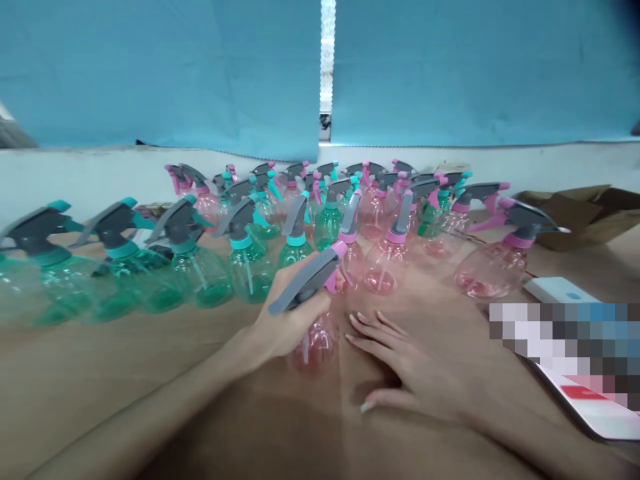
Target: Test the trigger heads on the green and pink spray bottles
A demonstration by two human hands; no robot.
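My left hand [293,310] is wrapped round the neck of a pink spray bottle [316,343] with a grey and pink trigger head. The bottle is close to the tabletop; whether it touches is hard to tell. Beside it, my right hand [400,360] rests palm down with fingers stretched out, holding nothing. Just beyond the hands stand pink spray bottles [384,267] with pink collars. To the left runs a row of green spray bottles [203,283] with teal collars.
More green and pink bottles crowd the back of the brown table [210,380]. A pink bottle [493,267] stands apart at right, near a small white box [563,291] and a partly blurred-out phone-like device [590,407]. Brown cardboard [580,217] lies behind. Blue sheets [160,73] hang at the back.
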